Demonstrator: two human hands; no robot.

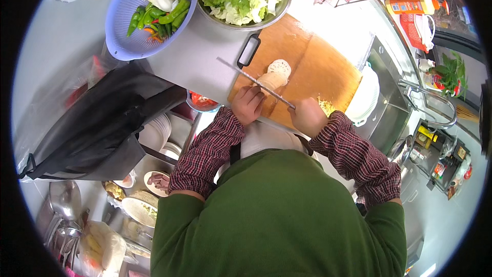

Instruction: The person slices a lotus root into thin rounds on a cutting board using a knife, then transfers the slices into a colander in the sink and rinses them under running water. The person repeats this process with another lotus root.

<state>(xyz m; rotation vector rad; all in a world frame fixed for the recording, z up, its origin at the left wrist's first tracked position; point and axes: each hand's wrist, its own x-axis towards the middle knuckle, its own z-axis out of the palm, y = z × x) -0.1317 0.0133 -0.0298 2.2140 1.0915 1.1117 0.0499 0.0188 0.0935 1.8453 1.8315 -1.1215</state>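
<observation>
My right hand [308,116] grips a kitchen knife [265,87], whose blade is seen nearly edge-on and points to the far left. With bent fingers my left hand [248,104] holds the near end of a peeled lotus root [271,80], close beside the blade. Round holes show in a lotus root slice [280,68] at its far end. All this lies on a wooden cutting board [323,61] with a black handle [249,50]. Beside my right hand is a small heap of finely chopped yellow bits [326,106].
A steel bowl [289,2] of torn lettuce stands beyond the board. Left of it, a purple colander [115,27] holds green peppers and cabbage. To the right are a white-green basket [367,96], a sink [392,102] and its faucet [442,125]. A black bag [103,119] hangs at left.
</observation>
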